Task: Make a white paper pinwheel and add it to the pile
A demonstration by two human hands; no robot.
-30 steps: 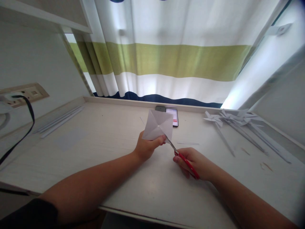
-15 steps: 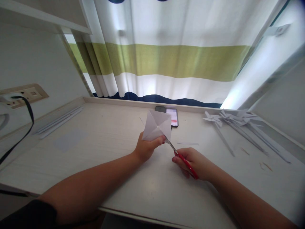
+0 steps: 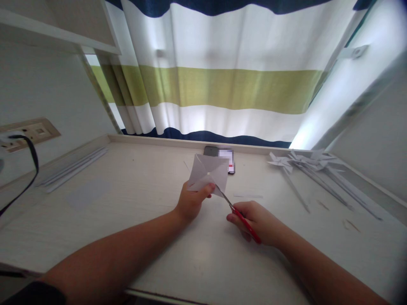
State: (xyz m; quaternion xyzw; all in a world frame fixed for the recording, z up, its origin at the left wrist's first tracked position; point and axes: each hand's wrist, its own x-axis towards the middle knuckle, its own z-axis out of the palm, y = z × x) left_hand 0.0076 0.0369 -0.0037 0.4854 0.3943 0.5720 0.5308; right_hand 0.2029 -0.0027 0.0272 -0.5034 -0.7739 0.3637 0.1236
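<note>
My left hand pinches a square sheet of white paper by its near edge, thumb on top. Creases or cuts run from the paper's corners toward its middle. In my right hand is a pair of scissors with red handles. Their blades lie at the paper's near right corner, close to my left thumb, and look nearly closed. The paper is held up above the desk, in front of a phone with a lit screen.
Several paper pinwheels on paper sticks lie at the right of the white desk. Rolled paper sticks rest at the left, near a flat paper sheet. A thin paper strip lies beyond my right hand. A cable hangs from the wall socket.
The camera view has tilted up slightly, so the desk and hands sit lower in the picture. My hands keep their holds; the blades remain at the same corner of the paper.
</note>
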